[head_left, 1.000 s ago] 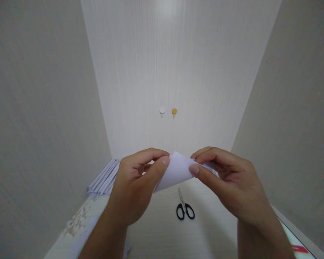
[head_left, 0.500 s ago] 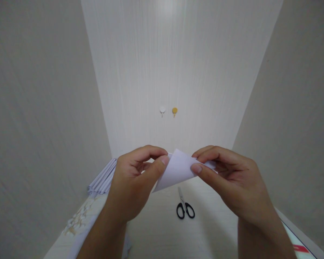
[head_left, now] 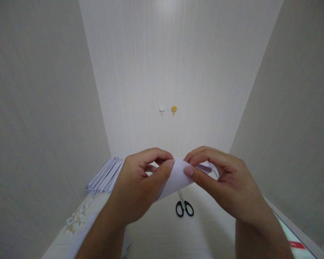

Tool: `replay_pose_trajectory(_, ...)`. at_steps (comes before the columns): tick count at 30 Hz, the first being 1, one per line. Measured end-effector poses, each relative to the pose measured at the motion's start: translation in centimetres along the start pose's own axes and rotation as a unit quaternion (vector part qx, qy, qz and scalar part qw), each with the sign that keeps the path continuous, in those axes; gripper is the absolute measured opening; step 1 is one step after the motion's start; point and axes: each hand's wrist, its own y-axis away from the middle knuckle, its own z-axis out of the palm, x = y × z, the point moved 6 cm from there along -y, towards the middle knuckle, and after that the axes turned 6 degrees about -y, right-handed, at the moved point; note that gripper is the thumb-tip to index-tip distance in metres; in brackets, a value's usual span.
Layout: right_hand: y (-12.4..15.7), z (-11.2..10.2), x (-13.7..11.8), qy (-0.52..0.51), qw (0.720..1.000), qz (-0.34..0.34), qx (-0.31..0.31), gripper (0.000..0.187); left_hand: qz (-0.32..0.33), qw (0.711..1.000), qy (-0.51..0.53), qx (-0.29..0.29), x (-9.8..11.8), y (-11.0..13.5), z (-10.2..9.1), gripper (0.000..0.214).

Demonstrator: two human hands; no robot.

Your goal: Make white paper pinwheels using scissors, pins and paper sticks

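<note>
White paper between left grip and right grip, both clamped on edges.

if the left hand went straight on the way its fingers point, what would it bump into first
Beyond the white paper it pinches, the left hand would probably meet the fingertips of the right hand, though depth is unclear in this single view.

Table: open passage either side of scissors
Blades: partly screened by held paper
Left wall: bars passage, with folded stack alongside
Right wall: bars passage
</note>
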Motion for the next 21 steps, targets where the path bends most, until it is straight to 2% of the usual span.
replay_pose_trajectory(6, 0.22, 0.11, 0.23, 0.022, 0.999, 0.037, -0.013, 0.009, -0.005, 0.999, 0.012, -0.032, 0.24, -0.07, 0.14, 0.013)
replay_pose_trajectory(17, 0.12, 0.08, 0.46, 0.020, 0.999, 0.048, 0.011, 0.011, 0.024, 0.999, 0.007, -0.019, 0.39, 0.13, 0.13, 0.018)
replay_pose_trajectory(21, 0.19, 0.04, 0.37, 0.013, 0.999, 0.042, 0.015, 0.008, 0.029, 0.999, 0.014, -0.017, 0.23, 0.16, 0.18, 0.010)
